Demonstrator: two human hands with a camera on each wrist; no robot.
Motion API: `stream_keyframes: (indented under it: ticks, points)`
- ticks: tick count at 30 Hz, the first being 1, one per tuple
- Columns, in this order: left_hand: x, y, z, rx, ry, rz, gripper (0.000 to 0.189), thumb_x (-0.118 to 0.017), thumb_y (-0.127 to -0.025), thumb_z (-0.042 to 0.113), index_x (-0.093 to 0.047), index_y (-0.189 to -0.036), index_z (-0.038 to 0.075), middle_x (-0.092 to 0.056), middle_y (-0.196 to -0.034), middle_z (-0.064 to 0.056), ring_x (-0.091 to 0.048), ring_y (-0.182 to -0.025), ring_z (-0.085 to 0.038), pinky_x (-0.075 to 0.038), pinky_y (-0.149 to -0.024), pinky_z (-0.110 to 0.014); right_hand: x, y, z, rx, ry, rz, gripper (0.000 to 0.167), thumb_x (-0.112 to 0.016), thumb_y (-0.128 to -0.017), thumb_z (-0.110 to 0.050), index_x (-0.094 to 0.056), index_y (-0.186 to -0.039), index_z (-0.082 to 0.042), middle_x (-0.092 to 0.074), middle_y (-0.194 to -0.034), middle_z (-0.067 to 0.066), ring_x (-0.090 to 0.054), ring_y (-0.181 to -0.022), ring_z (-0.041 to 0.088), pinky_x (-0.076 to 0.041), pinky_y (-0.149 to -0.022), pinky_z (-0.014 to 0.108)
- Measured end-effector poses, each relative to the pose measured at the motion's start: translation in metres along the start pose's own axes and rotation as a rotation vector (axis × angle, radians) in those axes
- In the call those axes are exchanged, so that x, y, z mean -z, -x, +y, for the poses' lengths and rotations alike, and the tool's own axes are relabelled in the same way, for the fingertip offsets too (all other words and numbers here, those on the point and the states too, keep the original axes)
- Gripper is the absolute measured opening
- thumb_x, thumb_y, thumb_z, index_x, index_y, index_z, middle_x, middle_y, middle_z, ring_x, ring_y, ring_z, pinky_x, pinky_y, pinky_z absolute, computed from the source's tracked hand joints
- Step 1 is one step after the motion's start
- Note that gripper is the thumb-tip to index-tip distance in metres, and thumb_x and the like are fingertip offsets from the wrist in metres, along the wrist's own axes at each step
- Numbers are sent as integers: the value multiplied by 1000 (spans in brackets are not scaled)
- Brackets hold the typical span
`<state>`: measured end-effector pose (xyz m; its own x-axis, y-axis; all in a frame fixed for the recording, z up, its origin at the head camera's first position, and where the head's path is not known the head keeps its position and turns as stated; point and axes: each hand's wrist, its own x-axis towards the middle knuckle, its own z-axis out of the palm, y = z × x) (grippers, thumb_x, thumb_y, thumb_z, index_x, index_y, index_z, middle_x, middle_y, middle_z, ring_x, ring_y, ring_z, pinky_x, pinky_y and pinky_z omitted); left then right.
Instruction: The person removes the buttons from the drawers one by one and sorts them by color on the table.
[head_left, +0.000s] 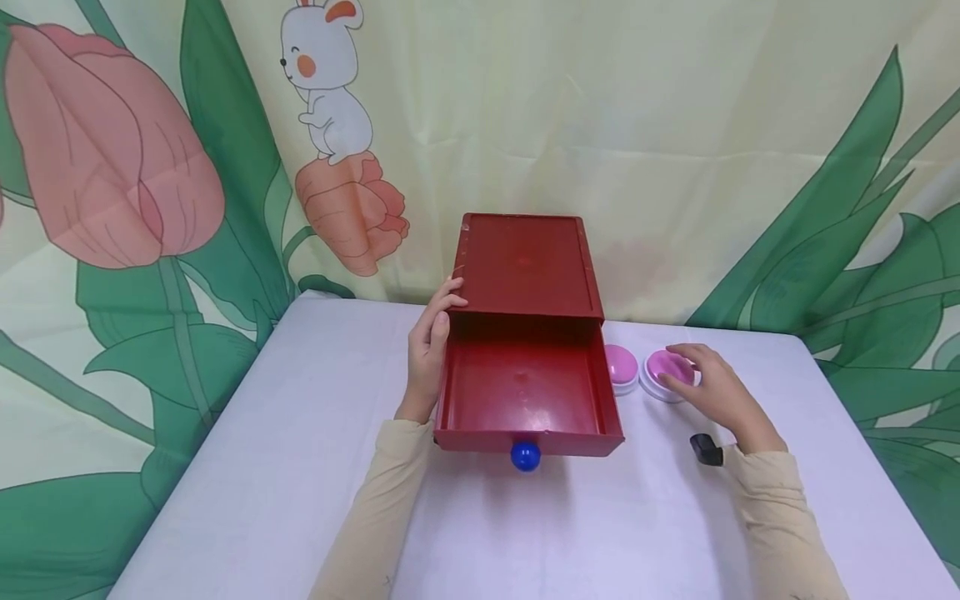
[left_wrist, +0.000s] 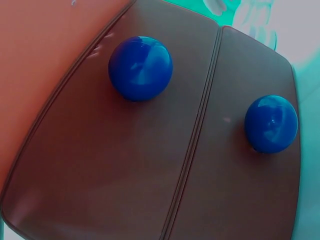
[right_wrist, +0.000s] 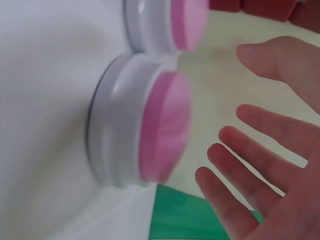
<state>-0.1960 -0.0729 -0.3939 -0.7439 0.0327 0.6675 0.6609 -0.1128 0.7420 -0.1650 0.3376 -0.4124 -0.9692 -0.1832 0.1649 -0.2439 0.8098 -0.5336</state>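
A dark red drawer box (head_left: 522,265) stands at the middle of the table, its drawer (head_left: 480,442) pulled out at the front. The drawer has a round blue knob (head_left: 526,456), and nothing lies inside. My left hand (head_left: 427,354) rests against the left side of the box, fingertips at its top edge. In the left wrist view, two blue knobs (left_wrist: 140,69) sit on dark front panels (left_wrist: 115,165). My right hand (head_left: 727,398) hovers over a pink-topped white push button (head_left: 667,365), fingers spread; the right wrist view shows a gap between fingertips and button.
A second pink push button (head_left: 621,365) stands between the first and the box. A small black device (head_left: 706,449) sits at my right wrist. Behind the white table (head_left: 300,500) hangs a curtain (head_left: 675,167) printed with tulips and a rabbit.
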Motion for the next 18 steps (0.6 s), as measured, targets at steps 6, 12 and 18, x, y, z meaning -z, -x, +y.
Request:
stream_keyframes:
  ticks: [6,12,18]
  points:
    - [0,0,1,2,-3,4,33,-36,-101,6,-56,-125,-2,-44,-152,-11,-31,-148,-23,-39,-114,-47,-1,9,-15,-15,-26,49,50,-71,-92,-20,-54,-132,5,-52,-131,29,-50,-116,49,-46,-92,68]
    - [-1,0,-1,3,-11,10,33,-36,-101,9,-56,-125,-1,-44,-152,-9,-30,-148,-23,-40,-114,-46,1,17,-31,-22,-10,71,49,-70,-92,-19,-54,-133,2,-52,-131,27,-50,-117,47,-47,-91,68]
    - [-2,1,-2,8,-16,13,34,-36,-100,10,-56,-126,0,-44,-153,-7,-30,-148,-24,-43,-111,-46,6,23,-49,17,-3,112,48,-73,-89,-15,-56,-131,1,-53,-131,26,-50,-117,44,-44,-92,69]
